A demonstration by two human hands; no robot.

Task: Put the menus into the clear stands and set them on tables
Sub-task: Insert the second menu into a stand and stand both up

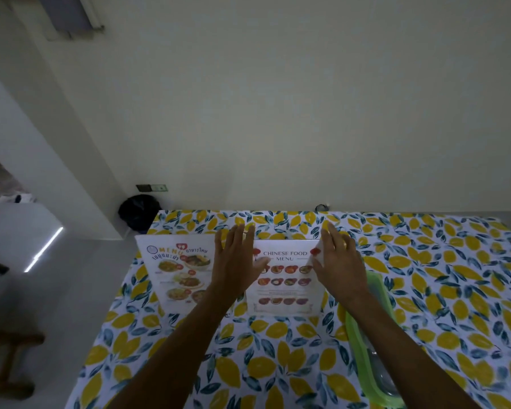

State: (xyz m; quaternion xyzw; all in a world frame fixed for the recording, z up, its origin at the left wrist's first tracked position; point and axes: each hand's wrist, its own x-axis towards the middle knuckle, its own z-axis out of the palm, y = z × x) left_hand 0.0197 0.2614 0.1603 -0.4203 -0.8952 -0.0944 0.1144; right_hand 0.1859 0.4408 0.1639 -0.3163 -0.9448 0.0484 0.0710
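Your left hand [234,255] and right hand [338,258] flank Chinese food menu [283,278], fingers spread, not gripping: likely squaring its stand upright. Second menu [179,271] stands just left, both facing you on counter [425,290]. Green tray [366,335] near right.

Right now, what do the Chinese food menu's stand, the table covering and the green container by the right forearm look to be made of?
Chinese food menu's stand: likely clear glossy acrylic; the print shows through and the edges look pale.
Table covering: seems printed fabric or vinyl with a lemon-and-leaf pattern, fairly matte; which one is unclear.
Green container: looks like translucent plastic, smooth, with a lime rim and a see-through middle.
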